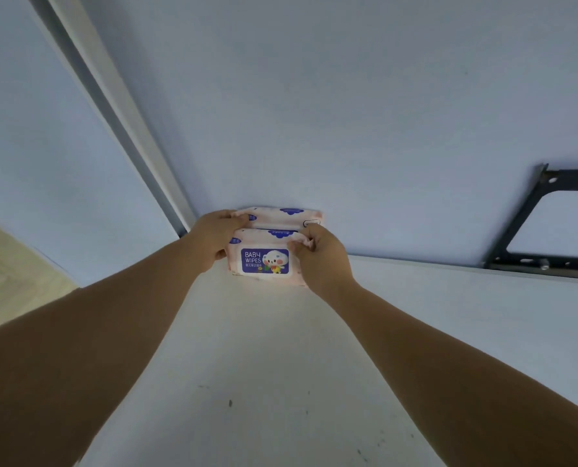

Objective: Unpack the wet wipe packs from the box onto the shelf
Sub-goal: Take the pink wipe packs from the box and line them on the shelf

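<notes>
Two pink baby wipe packs lie on the white shelf top (264, 348) against the pale blue wall. The near pack (264, 261) shows a purple "BABY WIPES" label with a cartoon figure. The far pack (281, 215) sits right behind it, touching the wall. My left hand (213, 237) grips the left ends of both packs. My right hand (318, 254) pinches the right end of the near pack. The box is out of view.
A black metal bracket (530, 227) is fixed to the wall at the right, above the shelf's back edge. A white vertical trim (119, 109) runs down the wall corner at the left. Pale wooden flooring (8, 274) shows far left.
</notes>
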`<state>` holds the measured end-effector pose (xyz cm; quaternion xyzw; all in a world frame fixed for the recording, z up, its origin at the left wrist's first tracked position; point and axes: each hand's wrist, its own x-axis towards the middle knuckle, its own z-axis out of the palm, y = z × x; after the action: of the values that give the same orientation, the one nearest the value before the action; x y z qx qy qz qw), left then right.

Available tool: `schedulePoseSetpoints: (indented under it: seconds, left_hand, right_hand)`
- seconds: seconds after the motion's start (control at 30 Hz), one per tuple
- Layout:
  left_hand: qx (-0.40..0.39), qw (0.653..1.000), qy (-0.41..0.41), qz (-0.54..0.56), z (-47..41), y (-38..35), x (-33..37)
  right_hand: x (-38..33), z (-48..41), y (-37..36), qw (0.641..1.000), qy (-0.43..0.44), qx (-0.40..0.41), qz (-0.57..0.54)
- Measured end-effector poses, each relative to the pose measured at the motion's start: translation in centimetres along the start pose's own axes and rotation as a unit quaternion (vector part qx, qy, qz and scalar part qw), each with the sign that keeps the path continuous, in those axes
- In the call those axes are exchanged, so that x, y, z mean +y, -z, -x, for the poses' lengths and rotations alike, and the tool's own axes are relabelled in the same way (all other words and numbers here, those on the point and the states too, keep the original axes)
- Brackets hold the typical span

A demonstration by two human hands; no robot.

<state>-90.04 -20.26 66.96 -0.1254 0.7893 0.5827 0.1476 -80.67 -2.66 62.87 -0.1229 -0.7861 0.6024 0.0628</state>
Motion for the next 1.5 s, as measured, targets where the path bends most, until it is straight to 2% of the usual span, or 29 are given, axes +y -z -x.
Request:
schedulePoseSetpoints:
  seconds: [0.3, 0.43, 0.53, 0.63, 0.67, 0.73, 0.8, 0.9, 1.07, 1.3, 1.5]
  left_hand:
    - [0.071, 0.997, 0.005, -0.011, -0.3, -0.4, -0.1]
    - [0.099, 0.993, -0.015, -0.064, 1.1, 0.1, -0.9]
    - [0.114, 0.979, -0.049, -0.159, 3.0, 0.7, -1.6]
    - [0.118, 0.921, -0.109, -0.354, 5.9, 1.0, -2.3]
    - [0.102, 0.907, -0.144, -0.382, 7.0, 1.0, -2.7]
    - [0.035, 0.908, -0.191, -0.372, 9.7, 0.5, -3.4]
    - [-0.052, 0.909, -0.205, -0.358, 12.6, -0.3, -3.9]
    - [-0.133, 0.894, -0.239, -0.355, 16.5, -1.7, -4.7]
    - [-0.226, 0.861, -0.274, -0.364, 23.3, -3.3, -7.1]
    - [-0.355, 0.829, -0.274, -0.334, 35.1, -5.4, -12.0]
    - [-0.412, 0.786, -0.283, -0.364, 43.4, -9.2, -15.7]
  right_hand:
    - [0.5, -0.7, 0.2, 0.999, -0.005, 0.036, -0.011]
    - [0.3, 0.1, 1.2, 0.998, -0.023, 0.053, 0.015]
    - [-0.2, 1.6, 2.7, 0.998, -0.028, 0.055, 0.033]
    - [-0.6, 3.9, 5.1, 0.994, -0.015, 0.066, 0.087]
    - [-0.6, 4.9, 6.0, 0.992, -0.006, 0.071, 0.104]
    - [-0.5, 7.2, 7.8, 0.990, 0.007, 0.069, 0.126]
    - [-0.4, 9.8, 9.5, 0.988, 0.006, 0.058, 0.144]
    - [-0.5, 14.4, 11.7, 0.984, -0.005, 0.043, 0.174]
    - [-0.8, 24.8, 14.1, 0.974, -0.029, 0.028, 0.222]
    - [1.8, 40.8, 16.2, 0.960, -0.089, 0.082, 0.251]
    - [4.3, 52.1, 19.5, 0.952, -0.124, 0.143, 0.242]
